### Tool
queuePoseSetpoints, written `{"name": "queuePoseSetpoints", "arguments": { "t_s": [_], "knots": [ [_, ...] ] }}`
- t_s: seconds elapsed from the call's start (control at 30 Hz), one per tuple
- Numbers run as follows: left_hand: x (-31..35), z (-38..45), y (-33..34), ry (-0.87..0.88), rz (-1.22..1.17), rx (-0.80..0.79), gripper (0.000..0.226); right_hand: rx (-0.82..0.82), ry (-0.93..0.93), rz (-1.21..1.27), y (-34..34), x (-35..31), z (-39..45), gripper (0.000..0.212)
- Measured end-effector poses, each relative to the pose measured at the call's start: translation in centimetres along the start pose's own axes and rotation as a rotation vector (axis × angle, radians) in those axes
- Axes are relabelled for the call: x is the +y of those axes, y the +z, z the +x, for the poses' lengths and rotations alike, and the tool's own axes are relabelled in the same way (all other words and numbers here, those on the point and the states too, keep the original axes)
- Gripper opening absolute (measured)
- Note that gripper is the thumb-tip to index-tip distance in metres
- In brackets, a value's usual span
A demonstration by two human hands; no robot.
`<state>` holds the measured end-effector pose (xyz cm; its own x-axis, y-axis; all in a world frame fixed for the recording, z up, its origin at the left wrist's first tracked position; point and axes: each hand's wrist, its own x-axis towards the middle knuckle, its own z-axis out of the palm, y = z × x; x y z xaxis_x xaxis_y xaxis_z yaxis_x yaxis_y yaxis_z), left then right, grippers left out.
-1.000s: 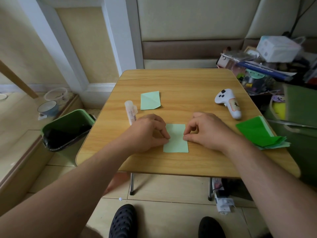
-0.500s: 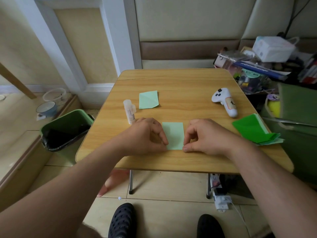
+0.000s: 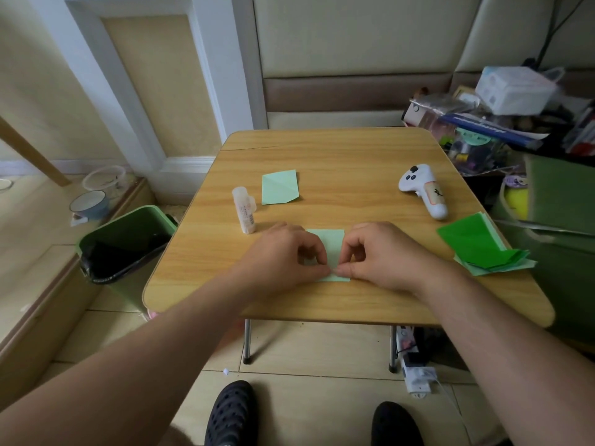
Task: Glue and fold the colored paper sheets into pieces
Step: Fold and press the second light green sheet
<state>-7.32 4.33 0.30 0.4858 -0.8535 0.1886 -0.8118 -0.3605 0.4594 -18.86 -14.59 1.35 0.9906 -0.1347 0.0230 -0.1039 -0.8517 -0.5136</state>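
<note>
A pale green folded paper [image 3: 333,244] lies on the wooden table [image 3: 338,156] near its front edge. My left hand [image 3: 283,255] and my right hand [image 3: 380,252] meet over the paper's near edge, fingers curled, fingertips pinching it; most of the sheet's sides are hidden under them. A finished pale green folded piece [image 3: 279,187] lies further back. A glue stick [image 3: 244,209] lies to its left. A stack of green paper sheets [image 3: 479,246] sits at the table's right edge.
A white handheld controller [image 3: 425,189] lies at the right of the table. A green waste bin [image 3: 125,243] stands on the floor to the left. Cluttered boxes and bags [image 3: 502,111] crowd the right side. My black shoes [image 3: 231,413] show below.
Both hands slid down the paper's sides toward its near edge and came together, fingertips now nearly touching over the lower part of the sheet.
</note>
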Motion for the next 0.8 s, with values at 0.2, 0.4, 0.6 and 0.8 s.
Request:
{"name": "queuePoseSetpoints", "arguments": {
  "t_s": [0.2,0.4,0.6,0.8],
  "knots": [
    [-2.2,-1.1,-2.5,0.001,-0.121,-0.222,0.039,-0.11,0.03,0.082,-0.9,0.3,-0.7,0.019],
    [-2.3,-1.1,-2.5,0.056,-0.078,-0.108,0.026,-0.135,0.032,0.105,-1.5,0.5,-0.9,0.024],
    [-1.9,-1.4,-2.4,0.076,-0.082,-0.091,0.027,-0.097,-0.019,0.023,-1.2,0.4,-0.9,0.014],
    [-1.9,-1.3,-2.3,0.076,-0.084,-0.076,0.023,-0.068,-0.065,-0.031,-1.2,0.1,-0.9,0.007]
  ]
}}
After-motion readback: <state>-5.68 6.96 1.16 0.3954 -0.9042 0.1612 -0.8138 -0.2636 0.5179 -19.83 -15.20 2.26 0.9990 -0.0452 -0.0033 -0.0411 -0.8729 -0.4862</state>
